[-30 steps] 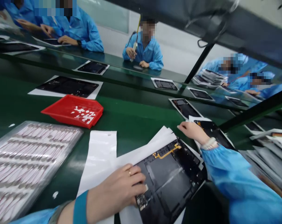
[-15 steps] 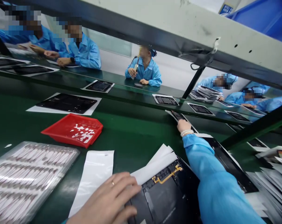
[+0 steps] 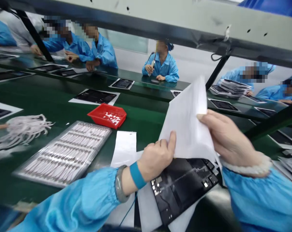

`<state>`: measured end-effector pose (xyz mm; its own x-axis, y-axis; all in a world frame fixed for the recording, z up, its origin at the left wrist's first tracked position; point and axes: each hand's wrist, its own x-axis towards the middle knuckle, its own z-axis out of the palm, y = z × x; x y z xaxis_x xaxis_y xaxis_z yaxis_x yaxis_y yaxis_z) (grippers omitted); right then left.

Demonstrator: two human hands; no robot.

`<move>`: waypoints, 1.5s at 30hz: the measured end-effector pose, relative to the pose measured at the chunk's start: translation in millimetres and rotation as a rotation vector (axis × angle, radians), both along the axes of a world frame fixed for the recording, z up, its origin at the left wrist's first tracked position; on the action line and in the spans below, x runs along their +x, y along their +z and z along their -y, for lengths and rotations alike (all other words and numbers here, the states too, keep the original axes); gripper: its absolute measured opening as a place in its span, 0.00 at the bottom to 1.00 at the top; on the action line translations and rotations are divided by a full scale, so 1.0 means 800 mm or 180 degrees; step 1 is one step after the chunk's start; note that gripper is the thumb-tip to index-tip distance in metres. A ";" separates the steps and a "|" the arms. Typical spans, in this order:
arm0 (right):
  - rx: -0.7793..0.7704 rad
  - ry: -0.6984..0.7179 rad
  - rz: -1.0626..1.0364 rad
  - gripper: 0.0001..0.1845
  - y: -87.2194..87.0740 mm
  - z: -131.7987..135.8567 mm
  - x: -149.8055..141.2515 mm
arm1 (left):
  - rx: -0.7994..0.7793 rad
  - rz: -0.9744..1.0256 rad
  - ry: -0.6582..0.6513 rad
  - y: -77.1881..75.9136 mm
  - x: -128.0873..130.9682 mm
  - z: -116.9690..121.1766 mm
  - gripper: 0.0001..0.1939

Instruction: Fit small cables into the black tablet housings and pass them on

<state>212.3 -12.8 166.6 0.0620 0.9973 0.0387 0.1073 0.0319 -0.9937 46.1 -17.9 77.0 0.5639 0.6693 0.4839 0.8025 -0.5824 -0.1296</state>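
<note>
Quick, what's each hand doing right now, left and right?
Left hand: closed, pinching the white sheet at its lower left edge.
Right hand: closed on the same sheet's right edge, above the black panel.

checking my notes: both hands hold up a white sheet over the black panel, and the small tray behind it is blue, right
Not quite: the head view shows the small tray is red, not blue. The rest stands: the left hand and right hand hold a white sheet up over the black panel.
</note>
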 end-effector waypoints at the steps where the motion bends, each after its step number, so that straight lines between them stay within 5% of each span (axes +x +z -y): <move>1: 0.0030 0.0073 -0.0077 0.08 0.005 0.017 -0.002 | -0.0219 0.0234 -0.0127 0.003 -0.003 0.005 0.22; 5: 0.0340 0.0262 0.0117 0.16 0.005 0.064 0.006 | -0.1960 0.1907 -0.0217 0.015 -0.023 0.031 0.12; 9: 0.0144 0.0449 0.0954 0.17 -0.034 0.088 0.018 | -0.3694 0.3172 -0.0497 -0.013 -0.035 0.069 0.11; 12: -0.0197 0.0781 0.1208 0.20 -0.074 0.091 0.021 | -0.4733 0.3459 -0.0161 -0.049 -0.042 0.089 0.16; 15: -0.0393 0.1029 0.1443 0.23 -0.107 0.091 0.022 | -0.5675 0.3081 -0.0115 -0.059 -0.066 0.093 0.25; 17: -0.0423 0.1072 0.1625 0.22 -0.121 0.093 0.024 | -0.5446 0.2631 -0.0074 -0.050 -0.096 0.091 0.26; 19: -0.0443 0.1085 0.1781 0.21 -0.129 0.098 0.027 | -0.4423 0.2207 -0.0029 -0.038 -0.134 0.091 0.22; 21: -0.0405 0.1125 0.1907 0.19 -0.132 0.104 0.025 | -0.3444 0.1822 -0.0426 -0.035 -0.171 0.097 0.16; 24: -0.0226 0.1400 0.2043 0.15 -0.133 0.112 0.007 | -0.2875 0.1266 -0.1138 -0.054 -0.209 0.114 0.16; 28: -0.0074 0.2120 0.2215 0.12 -0.127 0.120 -0.047 | -0.2513 0.0991 -0.0839 -0.093 -0.226 0.133 0.13; 32: 0.0231 0.2574 0.2535 0.08 -0.124 0.125 -0.104 | -0.2338 0.1149 -0.0888 -0.101 -0.224 0.130 0.05; 38: 0.0975 0.2431 0.3467 0.05 -0.148 0.106 -0.149 | -0.2158 0.1176 -0.0759 -0.091 -0.212 0.093 0.09; 45: 0.0528 0.2251 0.3323 0.06 -0.155 0.079 -0.144 | -0.2364 0.1627 -0.0673 -0.104 -0.192 0.073 0.03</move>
